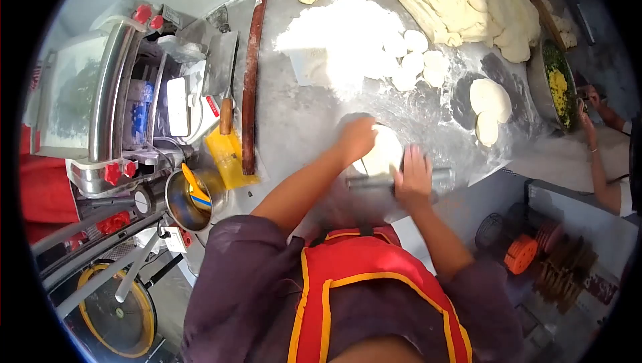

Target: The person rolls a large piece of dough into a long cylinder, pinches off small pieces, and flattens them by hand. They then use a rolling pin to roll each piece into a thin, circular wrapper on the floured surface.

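A flat round of white dough (384,151) lies on the floured metal table in front of me. My left hand (356,141) has its fingers closed at the round's left edge, partly hiding it. A short dark rolling pin (370,181) crosses the near edge of the dough. Over its right part lies my right hand (414,174), palm down, with fingers stretched out past the pin. Beyond the dough is a heap of white flour (348,35), with several small dough pieces (412,63) at its right side. Further right, two flattened dough pieces (489,99) touch.
A big dough mass (461,2) sits at the back right, beside a metal bowl of green and yellow filling (558,85). Another person's hands (588,112) are near that bowl. To the left lie a long rolling pin (254,75), a cleaver (221,62) and a metal pot (190,199).
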A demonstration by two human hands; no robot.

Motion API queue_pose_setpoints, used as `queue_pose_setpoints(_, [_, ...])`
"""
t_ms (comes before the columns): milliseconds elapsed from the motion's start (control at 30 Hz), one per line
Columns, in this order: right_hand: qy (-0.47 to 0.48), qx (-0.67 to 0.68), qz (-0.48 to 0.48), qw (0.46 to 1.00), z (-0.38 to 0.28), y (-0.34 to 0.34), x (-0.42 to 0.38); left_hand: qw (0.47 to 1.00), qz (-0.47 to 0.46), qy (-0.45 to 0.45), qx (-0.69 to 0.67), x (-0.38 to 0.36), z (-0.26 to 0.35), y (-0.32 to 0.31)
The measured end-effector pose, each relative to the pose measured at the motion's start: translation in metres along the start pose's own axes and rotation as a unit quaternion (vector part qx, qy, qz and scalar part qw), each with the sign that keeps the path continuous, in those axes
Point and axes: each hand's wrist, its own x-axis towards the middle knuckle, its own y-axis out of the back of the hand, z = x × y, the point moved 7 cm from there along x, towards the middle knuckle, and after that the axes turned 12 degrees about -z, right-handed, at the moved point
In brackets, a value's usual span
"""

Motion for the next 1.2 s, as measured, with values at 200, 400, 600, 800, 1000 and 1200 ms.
queue_pose_setpoints(200, [-0.030,0.040,0.038,0.998,0.003,0.018,0.055,0.993,-0.115,0.000,0.041,-0.018,-0.015,0.000])
queue_pose_setpoints(400, [-0.002,0.074,0.014,0.997,-0.001,0.021,0.077,0.981,-0.140,-0.026,0.133,0.001,0.033,0.007])
queue_pose_setpoints(600, [0.010,-0.002,0.018,1.000,-0.012,0.006,0.003,0.996,-0.090,0.013,-0.020,-0.015,-0.021,-0.011])
queue_pose_setpoints(800, [-0.037,0.041,0.010,0.998,-0.003,0.027,0.118,0.976,-0.172,0.071,0.111,0.013,0.040,0.008])
queue_pose_setpoints(1000, [0.013,0.068,-0.073,0.995,-0.012,0.005,-0.032,0.998,0.010,0.027,-0.050,-0.010,-0.027,0.001])
queue_pose_setpoints(1200, [-0.043,0.019,0.021,0.999,-0.008,0.022,0.115,0.994,-0.102,0.042,0.017,-0.001,0.019,0.005])
